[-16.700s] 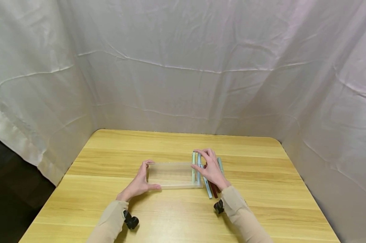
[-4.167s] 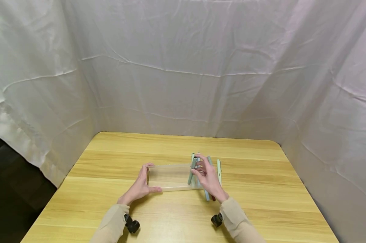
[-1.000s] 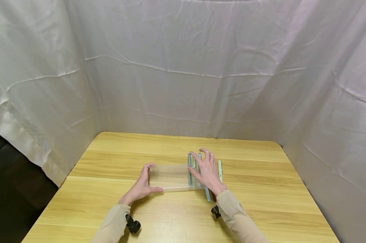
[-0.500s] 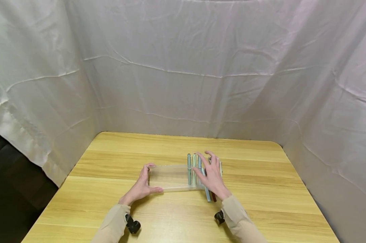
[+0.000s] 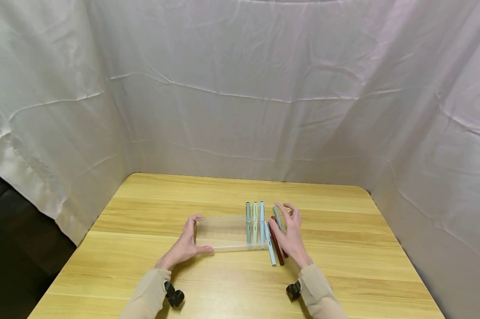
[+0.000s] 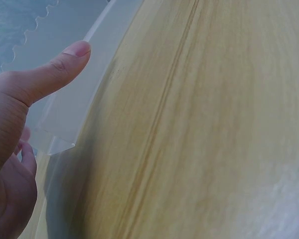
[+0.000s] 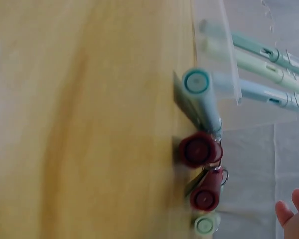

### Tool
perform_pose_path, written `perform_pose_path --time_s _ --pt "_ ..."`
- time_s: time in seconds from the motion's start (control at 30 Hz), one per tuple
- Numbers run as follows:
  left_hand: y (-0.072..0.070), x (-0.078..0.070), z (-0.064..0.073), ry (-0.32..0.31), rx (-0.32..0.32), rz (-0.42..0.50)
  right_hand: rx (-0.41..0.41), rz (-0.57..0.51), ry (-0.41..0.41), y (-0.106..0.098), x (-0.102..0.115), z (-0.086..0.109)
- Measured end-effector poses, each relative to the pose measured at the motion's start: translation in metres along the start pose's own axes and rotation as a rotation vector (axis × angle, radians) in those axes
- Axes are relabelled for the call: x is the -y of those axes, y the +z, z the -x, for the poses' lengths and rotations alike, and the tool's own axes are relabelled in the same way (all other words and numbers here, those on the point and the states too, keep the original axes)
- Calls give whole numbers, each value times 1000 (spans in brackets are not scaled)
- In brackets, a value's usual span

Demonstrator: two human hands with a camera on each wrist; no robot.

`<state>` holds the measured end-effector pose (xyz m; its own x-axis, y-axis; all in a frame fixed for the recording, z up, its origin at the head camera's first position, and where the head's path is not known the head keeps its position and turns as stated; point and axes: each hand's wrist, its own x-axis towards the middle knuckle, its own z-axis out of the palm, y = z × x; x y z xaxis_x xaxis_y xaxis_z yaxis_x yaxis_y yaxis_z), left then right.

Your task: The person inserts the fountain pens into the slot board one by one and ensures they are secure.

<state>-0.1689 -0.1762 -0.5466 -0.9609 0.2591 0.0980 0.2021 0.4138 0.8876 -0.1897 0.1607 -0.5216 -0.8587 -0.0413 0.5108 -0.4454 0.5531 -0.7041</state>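
Note:
My left hand [image 5: 184, 243] grips the left end of a clear plastic pen rack [image 5: 221, 232], thumb on its front edge and fingers at the back. A scalloped edge of the rack shows in the left wrist view. Side by side at its right end lie a teal pen [image 5: 248, 230], a light green pen [image 5: 255, 228] and a light blue pen [image 5: 262, 228]. My right hand [image 5: 290, 232], fingers spread and holding nothing, hovers by a grey-green pen [image 5: 277, 217] and two dark red pens [image 5: 278, 250]. Another light blue pen [image 5: 271, 250] lies left of these.
In the right wrist view, the end of a pale green pen [image 7: 205, 225] shows beyond the red ones. The wooden table [image 5: 224, 288] is bordered by a hanging pale curtain [image 5: 240, 124] at the back and sides.
The teal pen, in my right hand about four seconds ago, now lies in the rack left of the other two. The right hand has since moved right, over the loose pens. My left hand stays put.

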Motion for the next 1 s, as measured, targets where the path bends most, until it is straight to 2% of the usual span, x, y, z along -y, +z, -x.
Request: perform_pose_path --time_s 0.27,0.57,1.0 --pt "1 1 -1 3 -6 6 -13 -47 128 -9 -10 4" --pt "1 0 0 21 -3 -4 -16 -92 222 -18 -18 7" --pt "0 0 0 19 -5 -7 61 -72 327 -29 -27 7"
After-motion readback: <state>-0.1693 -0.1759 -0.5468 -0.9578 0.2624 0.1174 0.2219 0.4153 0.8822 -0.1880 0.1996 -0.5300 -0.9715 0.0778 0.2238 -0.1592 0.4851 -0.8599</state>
